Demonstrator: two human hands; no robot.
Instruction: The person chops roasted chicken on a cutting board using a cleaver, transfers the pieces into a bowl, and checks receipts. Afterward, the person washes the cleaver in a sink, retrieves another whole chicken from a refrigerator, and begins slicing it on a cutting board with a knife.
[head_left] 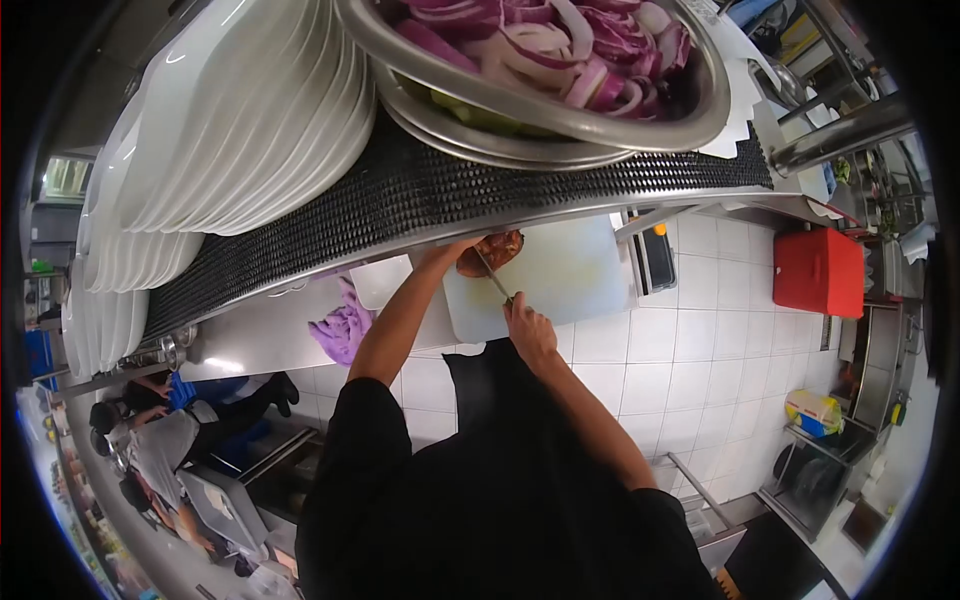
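Observation:
My right hand (531, 332) is closed around the handle of a knife (494, 274). Its blade reaches up and left to a browned, glossy piece of meat (505, 246) and touches it. The meat sits at the far left part of a white cutting board (570, 270). My left hand (462, 244) is against the left side of the meat, partly under the shelf edge, which hides its fingers. Whether the blade has cut into the meat I cannot make out.
Above the board runs a shelf with a black mat (420, 200), holding stacked white plates (250, 110) and a steel bowl (640, 135) of sliced red onion. A purple cloth (343, 325) lies left. A red box (818, 273) stands right; people (165, 445) are at lower left.

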